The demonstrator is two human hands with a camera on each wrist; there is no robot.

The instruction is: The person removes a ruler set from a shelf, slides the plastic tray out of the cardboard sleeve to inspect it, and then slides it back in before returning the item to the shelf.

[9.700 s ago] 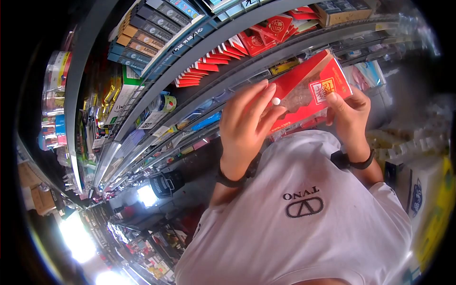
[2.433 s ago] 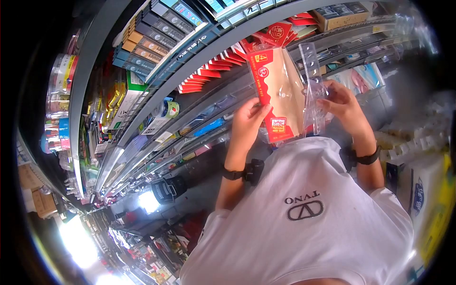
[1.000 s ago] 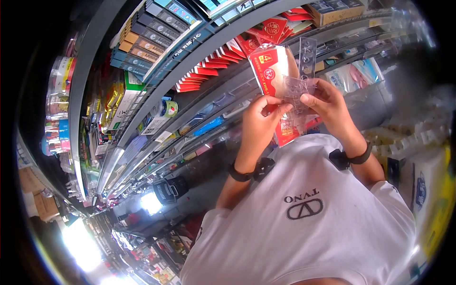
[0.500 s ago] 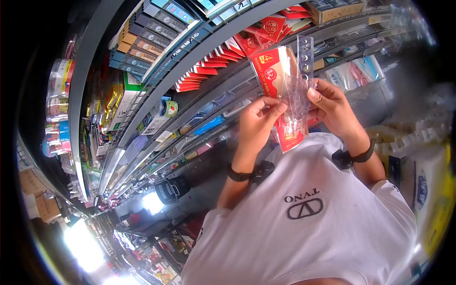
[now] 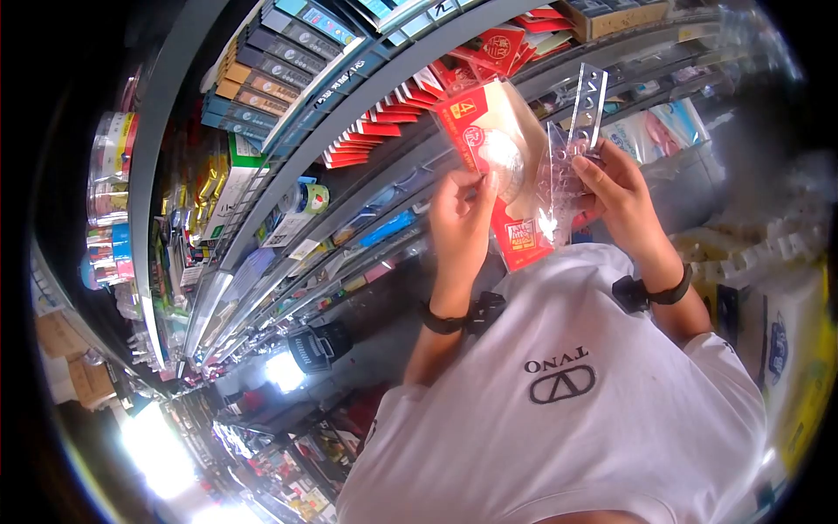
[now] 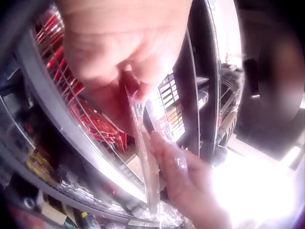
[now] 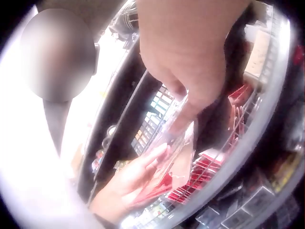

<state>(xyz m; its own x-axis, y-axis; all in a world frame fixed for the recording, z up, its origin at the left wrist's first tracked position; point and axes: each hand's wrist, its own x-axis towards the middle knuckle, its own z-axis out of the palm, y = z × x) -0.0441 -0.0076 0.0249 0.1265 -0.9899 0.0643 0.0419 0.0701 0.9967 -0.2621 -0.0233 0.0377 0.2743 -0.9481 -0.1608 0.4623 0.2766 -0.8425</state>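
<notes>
In the head view my left hand [image 5: 461, 229] pinches the edge of a flat red and tan packet [image 5: 524, 244] marked with a "4". The packet stands tilted before my chest, a bright reflection on its face. My right hand [image 5: 627, 194] grips clear plastic pieces [image 5: 587, 106] between thumb and fingers; one is a strip with a row of small round marks sticking up. The lower clear piece overlaps the packet's right side. In the left wrist view the packet [image 6: 151, 176] appears edge-on below my fingers. The right wrist view shows the clear plastic [image 7: 174, 126] under my right fingertips.
Close behind the packet run shelves with a grey rail [image 5: 384, 83]. They carry red packets [image 5: 367, 131], stacked boxes [image 5: 279, 65] and a brown carton [image 5: 615, 19]. Clear jars [image 5: 109, 166] stand far left. A pink and white pack [image 5: 659, 131] lies right of my right hand.
The packet has been turned from lying crosswise, and the clear plastic has appeared in my right hand. Over the last half second my hands have moved apart and the strip has tilted right.
</notes>
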